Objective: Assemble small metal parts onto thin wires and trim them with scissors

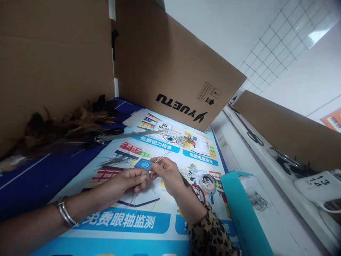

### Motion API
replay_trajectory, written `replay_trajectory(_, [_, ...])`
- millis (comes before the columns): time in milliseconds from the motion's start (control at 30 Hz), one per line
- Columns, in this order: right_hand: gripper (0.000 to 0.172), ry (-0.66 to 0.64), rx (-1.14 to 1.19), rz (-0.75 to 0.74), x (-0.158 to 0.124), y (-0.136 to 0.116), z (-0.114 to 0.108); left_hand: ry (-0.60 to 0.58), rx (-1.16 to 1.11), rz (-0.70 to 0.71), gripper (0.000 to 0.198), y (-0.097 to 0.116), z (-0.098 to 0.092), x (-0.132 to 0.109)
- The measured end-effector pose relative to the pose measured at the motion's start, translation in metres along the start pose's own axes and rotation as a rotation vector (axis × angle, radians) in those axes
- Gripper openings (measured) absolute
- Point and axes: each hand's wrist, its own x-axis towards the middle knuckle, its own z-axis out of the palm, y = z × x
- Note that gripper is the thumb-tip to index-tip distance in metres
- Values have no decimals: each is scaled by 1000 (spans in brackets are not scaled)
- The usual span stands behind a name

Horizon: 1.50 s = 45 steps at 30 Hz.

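My left hand [135,179] and my right hand [168,172] meet over the printed sheet [106,192], fingertips nearly touching. Between my right thumb and fingers is pinched a thin wire [163,156], its pale ends sticking up past the fingers. My left fingers are closed on a thin cord [156,199], which hangs below in a loose loop with small reddish and pale bits along it. Exactly where wire and cord meet is hidden by the fingertips. A silver bangle [65,213] is on the left wrist.
Feathers [64,124] lie at the left by long metal wires [128,135]. Small wire pieces [191,171], a red ring [198,193] and a round tin [208,183] sit right. Cardboard panels [165,64] stand behind; a teal box [243,213] and scissors [254,138] are farther right.
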Motion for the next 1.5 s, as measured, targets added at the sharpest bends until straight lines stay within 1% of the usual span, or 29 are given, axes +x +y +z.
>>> replay_trajectory(100, [29, 38, -118, 24, -1, 0, 2, 0, 85, 26, 37, -3, -2, 3])
replay_trajectory(167, [30, 50, -183, 59, -1, -2, 1, 14, 149, 46, 39, -5, -3, 4])
replay_trajectory(233, [31, 51, -191, 71, 0, -3, -1, 37, 170, 51, 36, -4, -2, 4])
replay_trajectory(333, [30, 69, -97, 21, 2, -4, -5, 11, 136, 50, 34, 1, 0, 0])
replay_trajectory(400, [29, 91, -3, -5, 3, -3, -8, -24, 112, 57, 40, 3, 0, -2])
replay_trajectory(467, [30, 103, 68, -4, 5, -1, -9, -31, 120, 69, 44, 2, -1, -3])
replay_trajectory(567, [31, 96, 84, -9, 6, 2, -10, 1, 152, 75, 44, -3, -5, -1])
replay_trajectory(733, [28, 91, -38, -84, 3, -3, -8, -1, 161, 91, 37, -8, -10, 1])
replay_trajectory(867, [25, 75, -120, -116, 0, -10, -8, 16, 161, 79, 37, -7, -9, 1])
replay_trajectory(1167, [30, -2, -193, -86, -4, -18, -6, 77, 189, 63, 33, -11, -9, 3])
replay_trajectory(1233, [31, -16, -200, -67, -4, -19, -7, 77, 175, 63, 32, -11, -9, 3])
replay_trajectory(1300, [31, -24, -200, -63, -4, -19, -8, 45, 138, 63, 32, -10, -9, 1])
replay_trajectory(1433, [27, -10, -187, -96, -4, -19, -9, -74, -37, 38, 38, -3, -8, -2])
replay_trajectory(1500, [26, -11, -188, -107, -4, -19, -8, -84, -122, 15, 39, -2, -7, -2])
